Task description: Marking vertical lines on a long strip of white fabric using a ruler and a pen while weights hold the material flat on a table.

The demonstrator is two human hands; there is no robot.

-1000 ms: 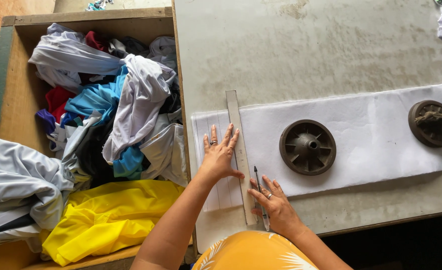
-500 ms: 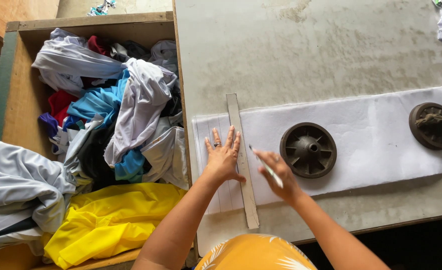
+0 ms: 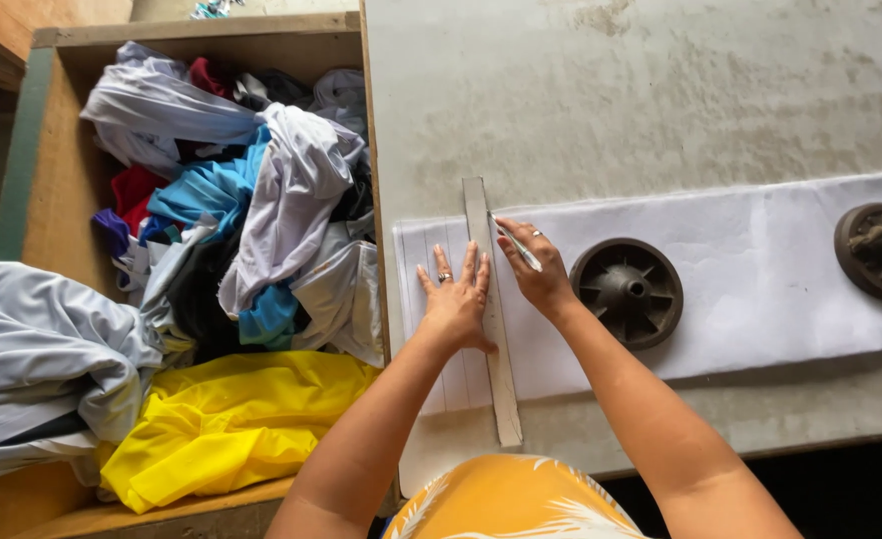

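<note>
Sliding up the ruler (image 3: 491, 309), the right hand (image 3: 536, 269) now sits at its top end, where a second ago it worked near the bottom edge. From the left: a wooden bin (image 3: 62, 160) heaped with fabric scraps (image 3: 251, 200) and yellow cloth (image 3: 221, 424). Left hand (image 3: 456, 304) lies flat, fingers spread, pinning the ruler on the white fabric strip (image 3: 760, 269). Right-hand fingers pinch a pen (image 3: 516, 245), tip at the ruler's edge: another line looks set to begin. Two dark round weights (image 3: 628, 291) (image 3: 878, 250) hold the strip on the stained grey bench (image 3: 611, 90).
</note>
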